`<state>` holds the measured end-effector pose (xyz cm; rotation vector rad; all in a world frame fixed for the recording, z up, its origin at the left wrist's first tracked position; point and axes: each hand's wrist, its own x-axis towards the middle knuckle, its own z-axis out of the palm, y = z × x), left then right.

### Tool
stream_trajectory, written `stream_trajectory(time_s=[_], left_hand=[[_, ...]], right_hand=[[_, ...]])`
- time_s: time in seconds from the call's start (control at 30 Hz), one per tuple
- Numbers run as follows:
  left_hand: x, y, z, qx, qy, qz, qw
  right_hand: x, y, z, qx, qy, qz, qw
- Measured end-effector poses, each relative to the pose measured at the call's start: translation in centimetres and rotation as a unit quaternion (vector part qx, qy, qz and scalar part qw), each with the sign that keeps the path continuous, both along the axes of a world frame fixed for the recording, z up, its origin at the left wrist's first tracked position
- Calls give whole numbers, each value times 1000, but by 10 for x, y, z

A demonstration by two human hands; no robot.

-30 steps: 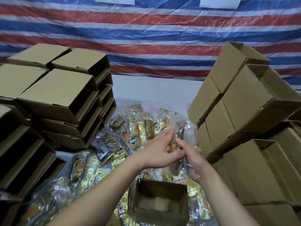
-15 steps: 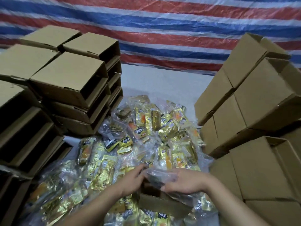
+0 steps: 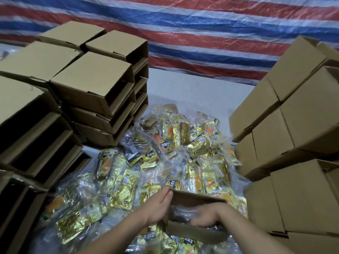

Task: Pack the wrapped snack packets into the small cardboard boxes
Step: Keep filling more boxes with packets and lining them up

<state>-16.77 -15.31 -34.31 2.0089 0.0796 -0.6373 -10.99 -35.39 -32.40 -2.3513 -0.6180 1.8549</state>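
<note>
A small open cardboard box (image 3: 194,234) sits on the heap of gold snack packets (image 3: 183,143) at the bottom centre. My left hand (image 3: 159,206) grips the box's left wall, thumb on the rim at its far left corner. My right hand (image 3: 208,215) reaches into the box from the right, palm down and motion-blurred, pressing a clear plastic bag of packets (image 3: 180,212) into it. The hand and the box walls hide most of the bag.
Stacks of empty open-sided cardboard boxes (image 3: 95,92) rise on the left, and stacks of closed boxes (image 3: 293,125) on the right. A grey tabletop (image 3: 192,92) shows behind the heap. A red, white and blue striped tarp (image 3: 183,33) hangs at the back.
Both hands came down from above the heap with the clear bag. The left hand let go of it and took the box's wall; the right hand pushed the bag into the box.
</note>
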Motion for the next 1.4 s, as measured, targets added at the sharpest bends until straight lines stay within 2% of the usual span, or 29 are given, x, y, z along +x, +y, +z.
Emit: stream_trajectory(time_s=[0.1,0.17,0.33,0.47,0.6,0.67,0.77,0.93,0.97,1.1,1.23,1.33,1.4], left_hand=[[-1,-4,-2,22,-22,-1,1000],[-1,-6,-3,42,-42,-8,998],[-4,-3,-8,57,-58,-22,996],[1,-4,-8,61,-57,-27,996],[-7,-5,-11,62,-68,-19,996],[-10,-6,-12,66,-76,-29,994],[-9,-8,-9,64,-83,-26,994],[-7,-5,-8,69,-84,-30,994],[-5,-6,-7,69,-84,-31,994],[-6,-5,-9,63,-71,-25,995],[-9,-9,-11,61,-67,-32,995],[-12,-9,-14,57,-49,-26,997],[-14,-7,-16,60,-49,-30,997]], right_hand=[[-16,11,-28,-25,-96,-27,995],[-25,15,-38,-15,-111,-63,992],[-24,7,-11,66,-55,-155,984],[-17,4,15,89,-105,-172,976],[-30,35,-8,37,7,-93,995],[-37,42,-26,-3,42,-135,990],[-34,41,-37,-6,71,-196,978],[-20,16,-29,-19,4,-239,971],[-16,10,-29,-32,-10,-230,973],[-19,5,-43,-104,-22,-77,991],[-21,9,-50,-93,27,-51,994],[-25,7,-45,-96,-1,-59,994],[-27,4,-32,-62,-27,-73,995]])
